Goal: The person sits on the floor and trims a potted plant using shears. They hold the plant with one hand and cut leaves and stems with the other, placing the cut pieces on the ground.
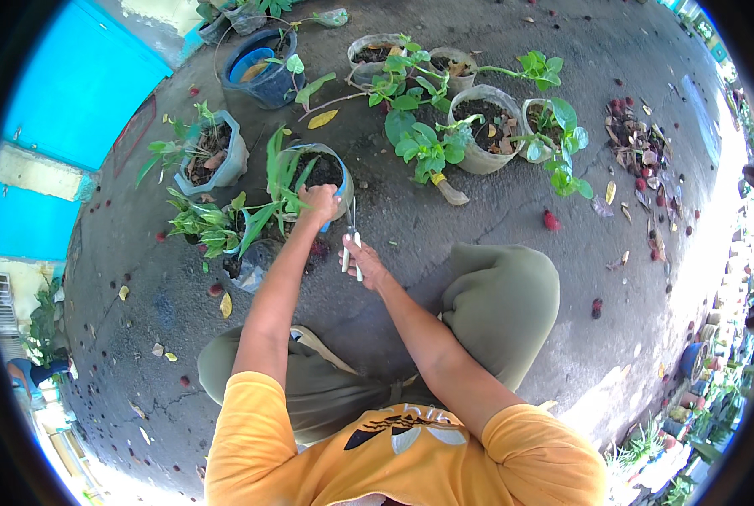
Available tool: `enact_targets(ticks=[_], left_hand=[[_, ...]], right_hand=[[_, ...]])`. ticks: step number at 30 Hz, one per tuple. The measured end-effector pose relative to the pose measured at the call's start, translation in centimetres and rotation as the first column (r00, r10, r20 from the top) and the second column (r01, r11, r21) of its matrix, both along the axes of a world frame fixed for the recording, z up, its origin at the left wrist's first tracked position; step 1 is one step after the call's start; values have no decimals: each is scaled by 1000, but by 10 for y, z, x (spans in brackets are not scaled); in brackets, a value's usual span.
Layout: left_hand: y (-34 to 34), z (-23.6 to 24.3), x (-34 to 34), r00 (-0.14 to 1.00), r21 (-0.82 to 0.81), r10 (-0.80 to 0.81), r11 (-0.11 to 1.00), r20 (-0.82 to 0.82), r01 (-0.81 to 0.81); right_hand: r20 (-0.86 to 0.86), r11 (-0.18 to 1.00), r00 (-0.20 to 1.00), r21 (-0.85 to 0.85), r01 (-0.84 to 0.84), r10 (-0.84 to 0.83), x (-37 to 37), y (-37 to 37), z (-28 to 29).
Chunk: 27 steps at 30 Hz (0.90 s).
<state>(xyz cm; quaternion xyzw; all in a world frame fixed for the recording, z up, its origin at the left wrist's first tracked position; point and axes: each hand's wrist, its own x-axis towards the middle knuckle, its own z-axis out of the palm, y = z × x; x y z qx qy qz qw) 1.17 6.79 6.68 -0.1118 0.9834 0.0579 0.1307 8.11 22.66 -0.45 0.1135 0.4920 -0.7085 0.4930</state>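
In front of me stands a pale round pot (348,192) with dark soil and a blue edge. My left hand (318,205) is closed at its near rim, over the blue edge; the fingertips are partly hidden. Long-leaved green stems (281,173) lean over the pot's left side. Just right of the pot, my right hand (367,263) is closed around white-handled pruning shears (352,242). Their narrow metal blades point away from me, beside the pot's wall.
Left of the pot are a light-blue planter (233,160) and a leafy green plant (212,226). A dark blue bucket (267,88) stands farther back. To the right, a large pale pot (481,158) stands among several leafy plants. Dry leaves (638,148) lie heaped on the dark ground.
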Motion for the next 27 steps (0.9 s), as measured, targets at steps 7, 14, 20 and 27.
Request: enact_targets(ticks=[7, 14, 20, 27], left_hand=[[-13, -8, 1, 997, 151, 79, 986, -11, -77], [-19, -2, -5, 999, 193, 32, 981, -5, -30], [-20, 1, -1, 998, 241, -29, 970, -47, 40], [-24, 0, 8, 997, 316, -24, 948, -74, 46]], right_hand=[[197, 993, 979, -87, 77, -58, 11, -11, 8], [263, 982, 965, -174, 68, -20, 10, -7, 18], [277, 979, 960, -180, 99, -46, 14, -11, 17], [237, 986, 968, -126, 110, -78, 18, -18, 21]])
